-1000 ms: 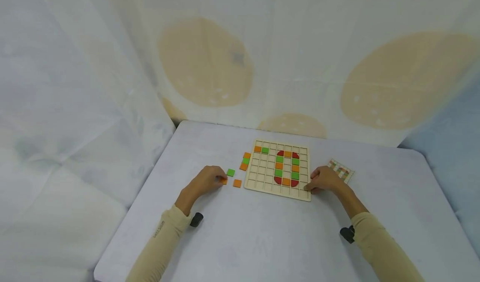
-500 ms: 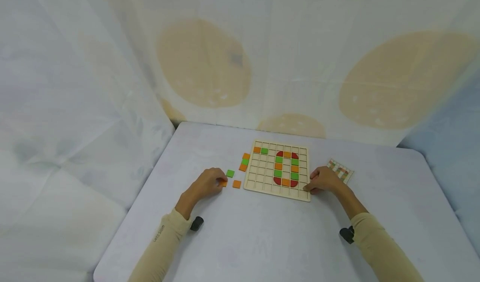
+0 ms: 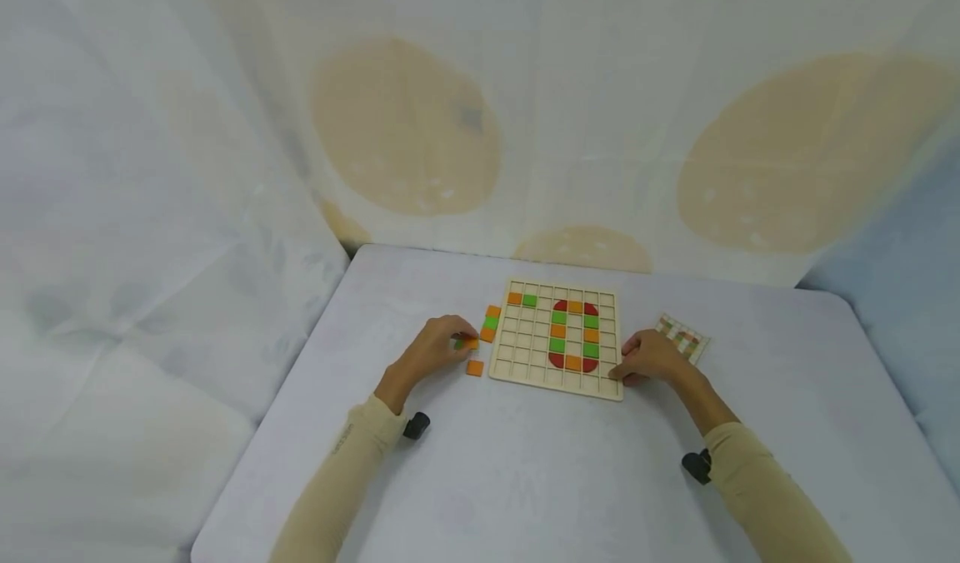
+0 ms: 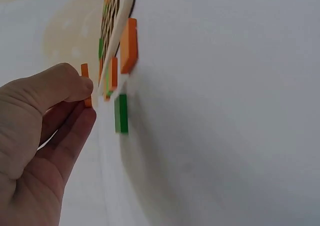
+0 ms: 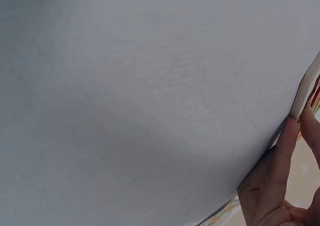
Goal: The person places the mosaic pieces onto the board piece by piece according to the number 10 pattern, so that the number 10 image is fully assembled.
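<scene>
A pale desk (image 3: 525,480) fills the lower half of the head view, with draped cloth (image 3: 225,130) behind and to the left of it. Just right of centre lies the board (image 3: 525,361), a flat wooden grid whose right columns carry green, orange and red pieces. It looks stiff and light, so it could slide if nudged. The right hand (image 3: 651,358) rests at the board's lower right corner, its fingers curled against the edge and steadying it. A small pattern card (image 3: 686,337) lies just beyond that hand.

The left hand (image 3: 435,348) sits left of the board and pinches an orange tile (image 4: 85,84) between thumb and fingertips, by its thin edges. The tile seems hard, light and smooth, easy to drop and best held at its sides. A green tile (image 4: 120,113) lies just beside the fingers, and another orange tile (image 3: 475,367) sits below them. A short stack of orange and green tiles (image 3: 491,322) touches the board's left edge.

The desk's near half lies open. The left edge is close to the forearm.
</scene>
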